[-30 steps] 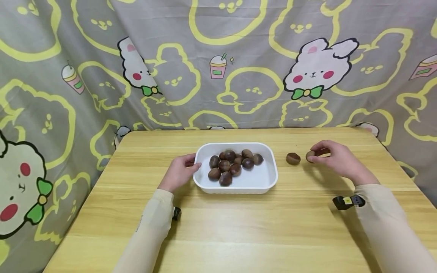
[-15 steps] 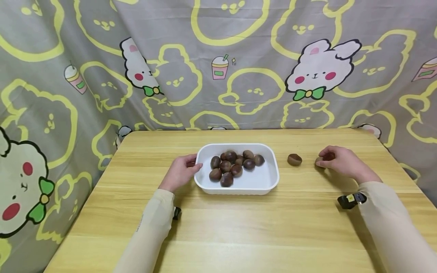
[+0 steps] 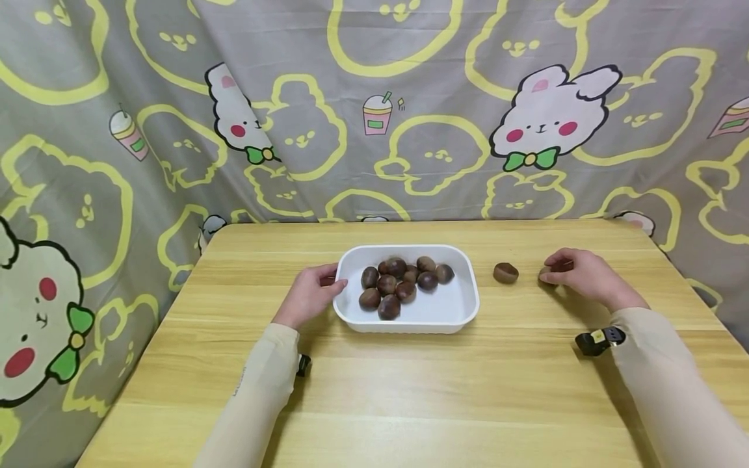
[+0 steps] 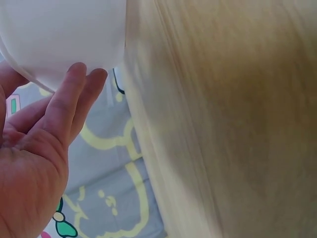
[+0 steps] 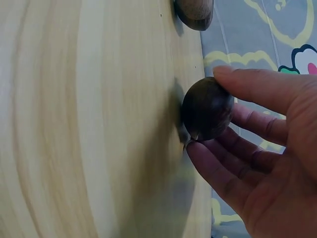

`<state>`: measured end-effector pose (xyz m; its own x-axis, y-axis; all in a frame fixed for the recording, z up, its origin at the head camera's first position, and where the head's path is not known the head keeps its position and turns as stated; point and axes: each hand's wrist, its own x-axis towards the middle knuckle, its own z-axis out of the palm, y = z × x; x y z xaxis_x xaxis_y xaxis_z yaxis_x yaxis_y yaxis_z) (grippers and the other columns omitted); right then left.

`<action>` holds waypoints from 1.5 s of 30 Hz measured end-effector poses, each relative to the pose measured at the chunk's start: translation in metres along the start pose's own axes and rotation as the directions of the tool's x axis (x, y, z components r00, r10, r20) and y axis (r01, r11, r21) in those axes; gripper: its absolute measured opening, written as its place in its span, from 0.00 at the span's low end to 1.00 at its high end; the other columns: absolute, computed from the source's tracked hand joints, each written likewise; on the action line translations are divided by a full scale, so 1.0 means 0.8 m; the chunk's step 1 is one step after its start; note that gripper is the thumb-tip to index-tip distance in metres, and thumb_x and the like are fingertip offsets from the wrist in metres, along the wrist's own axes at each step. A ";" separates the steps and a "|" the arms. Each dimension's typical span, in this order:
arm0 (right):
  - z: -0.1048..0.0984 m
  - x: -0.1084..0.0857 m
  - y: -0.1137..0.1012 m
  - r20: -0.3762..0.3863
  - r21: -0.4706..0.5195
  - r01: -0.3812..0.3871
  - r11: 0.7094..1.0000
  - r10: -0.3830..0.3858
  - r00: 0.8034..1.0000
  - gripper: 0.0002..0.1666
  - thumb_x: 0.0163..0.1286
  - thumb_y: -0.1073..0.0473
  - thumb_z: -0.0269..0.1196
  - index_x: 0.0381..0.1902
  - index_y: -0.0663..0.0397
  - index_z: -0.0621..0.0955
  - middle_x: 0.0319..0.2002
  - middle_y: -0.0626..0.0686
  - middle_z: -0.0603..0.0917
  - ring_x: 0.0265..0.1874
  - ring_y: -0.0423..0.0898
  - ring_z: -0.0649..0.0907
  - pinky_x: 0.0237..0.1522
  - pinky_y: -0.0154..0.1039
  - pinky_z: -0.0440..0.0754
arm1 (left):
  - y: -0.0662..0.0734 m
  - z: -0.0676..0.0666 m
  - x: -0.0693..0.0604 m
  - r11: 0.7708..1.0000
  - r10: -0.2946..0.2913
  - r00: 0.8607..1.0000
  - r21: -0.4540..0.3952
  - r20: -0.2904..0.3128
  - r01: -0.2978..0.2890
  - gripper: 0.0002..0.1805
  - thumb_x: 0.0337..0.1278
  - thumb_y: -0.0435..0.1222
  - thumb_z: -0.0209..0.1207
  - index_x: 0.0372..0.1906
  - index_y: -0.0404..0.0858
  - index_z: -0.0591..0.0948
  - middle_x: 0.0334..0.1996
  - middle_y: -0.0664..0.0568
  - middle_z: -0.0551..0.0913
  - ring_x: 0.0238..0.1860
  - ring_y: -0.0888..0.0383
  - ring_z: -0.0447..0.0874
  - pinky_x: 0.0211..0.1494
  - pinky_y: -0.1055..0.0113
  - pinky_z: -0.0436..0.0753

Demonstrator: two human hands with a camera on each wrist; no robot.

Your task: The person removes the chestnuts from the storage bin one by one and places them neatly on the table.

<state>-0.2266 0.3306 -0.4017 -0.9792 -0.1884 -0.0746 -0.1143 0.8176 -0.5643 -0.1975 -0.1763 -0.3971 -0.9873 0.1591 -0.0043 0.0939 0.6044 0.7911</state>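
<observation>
A white plastic tray (image 3: pixel 441 312) holding several brown chestnuts (image 3: pixel 387 285) sits on the table. My left hand (image 3: pixel 307 296) grips its left end, the thumb over the rim and the fingers against the outer wall (image 4: pixel 94 29). Right of the tray, my right hand (image 3: pixel 591 279) holds a dark chestnut (image 5: pixel 208 109) between thumb and fingertips, low at the tabletop. Whether this chestnut touches the wood I cannot tell. Another chestnut (image 3: pixel 506 273) lies on the table between the tray and my right hand.
The wooden table (image 3: pixel 386 396) has its back edge just behind the tray. A grey curtain (image 3: pixel 433 78) with yellow outlines and white rabbits hangs behind it and along the left side. A small black wrist camera (image 3: pixel 593 341) sits under my right sleeve.
Compared with a second ago, my right hand and its chestnut have shifted slightly right, farther from the lone chestnut. My left hand keeps its grip on the tray, and the tray's chestnuts look unchanged.
</observation>
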 end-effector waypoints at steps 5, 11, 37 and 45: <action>-0.001 -0.001 0.003 0.004 0.007 -0.005 1.000 0.005 1.000 0.29 0.65 0.48 0.68 0.52 0.67 0.78 0.42 0.57 0.82 0.41 0.53 0.78 0.42 0.44 0.73 | 0.000 0.001 0.000 1.000 -0.002 1.000 -0.003 -0.008 0.002 0.25 0.64 0.36 0.61 0.63 0.30 0.76 0.51 0.41 0.82 0.53 0.46 0.81 0.54 0.57 0.78; -0.001 -0.002 0.002 0.009 0.021 -0.004 1.000 0.004 1.000 0.30 0.65 0.48 0.68 0.53 0.67 0.77 0.42 0.58 0.82 0.42 0.53 0.78 0.42 0.42 0.73 | 0.002 0.000 -0.001 1.000 -0.010 1.000 -0.025 -0.014 0.010 0.24 0.64 0.36 0.61 0.62 0.30 0.76 0.51 0.40 0.82 0.53 0.46 0.81 0.54 0.56 0.78; -0.010 -0.013 -0.064 -0.136 0.058 0.120 0.991 -0.111 0.984 0.25 0.69 0.54 0.65 0.57 0.65 0.75 0.50 0.65 0.80 0.47 0.60 0.80 0.40 0.30 0.75 | -0.002 0.001 -0.001 0.999 -0.020 1.000 -0.043 -0.013 0.020 0.24 0.64 0.36 0.61 0.62 0.30 0.76 0.50 0.40 0.82 0.53 0.46 0.81 0.54 0.57 0.78; 0.007 -0.007 -0.129 -0.121 0.154 0.230 0.961 -0.213 0.970 0.19 0.69 0.57 0.65 0.53 0.61 0.78 0.48 0.59 0.80 0.47 0.52 0.80 0.43 0.27 0.76 | -0.001 0.002 0.000 0.999 -0.027 1.000 -0.047 -0.007 0.027 0.24 0.64 0.36 0.61 0.63 0.30 0.76 0.50 0.41 0.82 0.52 0.47 0.81 0.53 0.57 0.79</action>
<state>-0.2086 0.2442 -0.3472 -0.9455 -0.2906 0.1471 -0.3092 0.6588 -0.6858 -0.1972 -0.1757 -0.3991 -0.9903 0.1370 -0.0215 0.0613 0.5714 0.8184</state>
